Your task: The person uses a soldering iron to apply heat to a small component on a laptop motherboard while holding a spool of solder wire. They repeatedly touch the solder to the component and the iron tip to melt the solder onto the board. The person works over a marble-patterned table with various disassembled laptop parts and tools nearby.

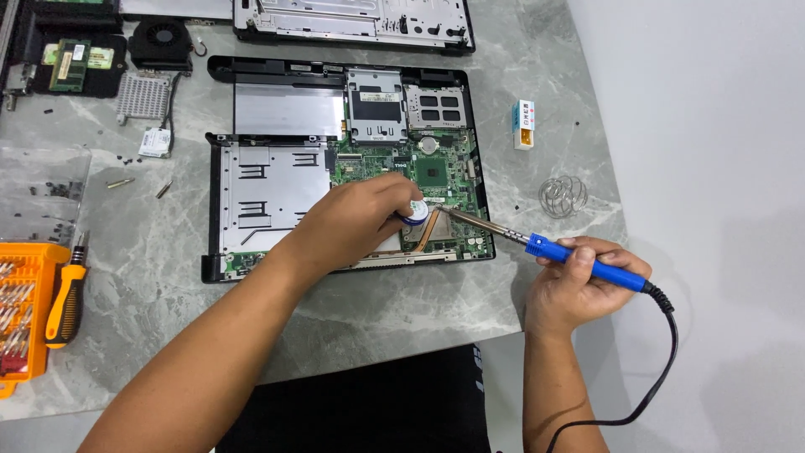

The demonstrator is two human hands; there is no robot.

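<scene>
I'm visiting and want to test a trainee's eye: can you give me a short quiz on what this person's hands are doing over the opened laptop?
1. Which hand holds the blue-handled soldering iron?
2. True or false: the iron's tip rests on the wire coil stand.
3. What lies at the table's left edge beside the orange bit case: A) a screwdriver, B) scissors, C) a hammer?

Key:
1. The right hand; the left hand holds a small round blue and white thing over the green circuit board.
2. False; the tip is at the board, near the left hand.
3. A, the orange and black screwdriver.
</scene>
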